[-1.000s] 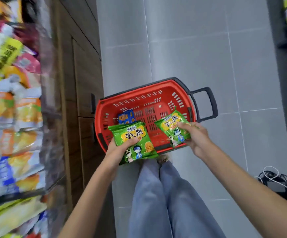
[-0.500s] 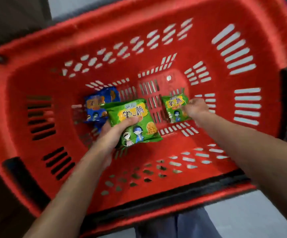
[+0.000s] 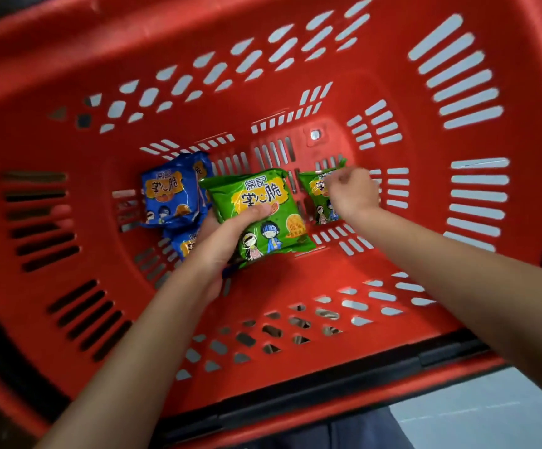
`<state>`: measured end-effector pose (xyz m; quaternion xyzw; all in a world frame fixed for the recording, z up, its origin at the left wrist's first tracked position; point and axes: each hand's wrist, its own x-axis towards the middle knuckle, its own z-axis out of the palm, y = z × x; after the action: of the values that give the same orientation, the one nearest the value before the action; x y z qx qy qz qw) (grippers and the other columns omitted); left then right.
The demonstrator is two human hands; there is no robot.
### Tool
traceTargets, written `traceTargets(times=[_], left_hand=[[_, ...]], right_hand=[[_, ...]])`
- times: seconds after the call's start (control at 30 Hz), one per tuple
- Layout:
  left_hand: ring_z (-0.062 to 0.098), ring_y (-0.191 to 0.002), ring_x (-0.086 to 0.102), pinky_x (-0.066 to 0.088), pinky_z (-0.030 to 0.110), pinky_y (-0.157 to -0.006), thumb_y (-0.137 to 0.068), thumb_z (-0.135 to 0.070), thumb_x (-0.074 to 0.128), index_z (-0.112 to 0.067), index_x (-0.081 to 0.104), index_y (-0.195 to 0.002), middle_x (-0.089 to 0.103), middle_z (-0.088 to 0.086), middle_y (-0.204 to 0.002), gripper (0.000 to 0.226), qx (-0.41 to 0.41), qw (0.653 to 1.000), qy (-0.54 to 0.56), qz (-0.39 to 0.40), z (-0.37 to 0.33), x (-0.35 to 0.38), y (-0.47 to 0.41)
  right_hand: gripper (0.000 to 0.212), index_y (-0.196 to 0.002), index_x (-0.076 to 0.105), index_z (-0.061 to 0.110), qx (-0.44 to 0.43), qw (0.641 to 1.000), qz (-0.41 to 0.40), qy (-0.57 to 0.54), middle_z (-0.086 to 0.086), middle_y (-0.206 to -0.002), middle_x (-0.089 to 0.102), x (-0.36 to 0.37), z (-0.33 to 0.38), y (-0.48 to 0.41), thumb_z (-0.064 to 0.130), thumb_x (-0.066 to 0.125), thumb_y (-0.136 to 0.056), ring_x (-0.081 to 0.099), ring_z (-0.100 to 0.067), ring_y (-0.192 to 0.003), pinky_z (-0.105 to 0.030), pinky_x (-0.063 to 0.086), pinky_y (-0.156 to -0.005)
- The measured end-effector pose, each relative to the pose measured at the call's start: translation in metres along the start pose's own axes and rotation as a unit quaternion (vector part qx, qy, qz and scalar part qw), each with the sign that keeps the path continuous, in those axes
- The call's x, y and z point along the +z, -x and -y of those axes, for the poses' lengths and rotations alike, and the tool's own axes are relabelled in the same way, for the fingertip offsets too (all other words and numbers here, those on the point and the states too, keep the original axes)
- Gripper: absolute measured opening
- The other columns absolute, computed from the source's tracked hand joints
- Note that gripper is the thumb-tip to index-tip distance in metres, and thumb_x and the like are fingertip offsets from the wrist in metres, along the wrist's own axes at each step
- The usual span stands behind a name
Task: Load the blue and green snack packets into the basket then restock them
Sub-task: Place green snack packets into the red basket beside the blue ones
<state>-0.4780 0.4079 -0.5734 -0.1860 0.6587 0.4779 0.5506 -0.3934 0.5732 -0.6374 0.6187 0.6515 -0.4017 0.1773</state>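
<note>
A red plastic basket (image 3: 376,59) fills the head view. On its floor at the left lie blue snack packets (image 3: 169,192), one partly under my left wrist. My left hand (image 3: 227,238) grips a green snack packet (image 3: 263,202) low over the basket floor, thumb across its front. To the right my right hand (image 3: 352,192) has curled fingers on a second green packet (image 3: 316,189), which it mostly hides. Whether either packet touches the floor is unclear.
The basket's slotted walls rise all round both hands. A black rim strip (image 3: 328,393) runs along its near edge. Grey floor tiles (image 3: 477,413) and my blue trouser leg (image 3: 360,432) show below the basket.
Both hands went from above the basket's near edge down inside it with the green packets. The view closed in on the basket; the shelves at the left dropped out of sight.
</note>
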Motion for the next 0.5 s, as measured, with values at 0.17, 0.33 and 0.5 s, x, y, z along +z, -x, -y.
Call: traceTargets(times=[0.17,0.33,0.5], left_hand=[[0.015,-0.094,0.07,0.057,0.028,-0.078,-0.06,-0.04,0.071,-0.022,0.057,-0.126,0.072,-0.002,-0.108,0.07,0.035,0.999,-0.02,0.02,-0.009,0.002,0.002],[0.01,-0.104,0.065,0.05,0.028,-0.091,-0.059,-0.065,0.057,-0.028,0.045,-0.136,0.065,-0.006,-0.121,0.086,0.045,0.995,-0.072,0.041,-0.012,-0.001,-0.002],[-0.001,-0.094,0.061,0.048,0.007,-0.067,-0.055,-0.063,0.059,-0.026,0.047,-0.128,0.064,-0.012,-0.111,0.082,0.071,0.991,-0.109,-0.026,-0.001,-0.003,-0.007]], right_hand=[[0.05,-0.116,0.06,0.018,-0.015,0.921,0.328,-0.208,0.0,-0.111,0.066,-0.022,0.023,0.048,0.048,0.066,-0.075,0.062,-0.016,-0.101,-0.031,0.05,-0.081],[0.047,-0.116,0.062,0.016,-0.026,0.927,0.328,-0.177,-0.001,-0.111,0.068,-0.029,0.024,0.05,0.023,0.076,-0.072,0.064,-0.013,-0.103,-0.029,0.048,-0.079],[0.047,-0.121,0.058,0.013,-0.011,0.913,0.371,-0.17,0.002,-0.101,0.069,-0.03,0.02,0.04,0.014,0.073,-0.076,0.064,0.004,-0.066,-0.021,0.049,-0.069]])
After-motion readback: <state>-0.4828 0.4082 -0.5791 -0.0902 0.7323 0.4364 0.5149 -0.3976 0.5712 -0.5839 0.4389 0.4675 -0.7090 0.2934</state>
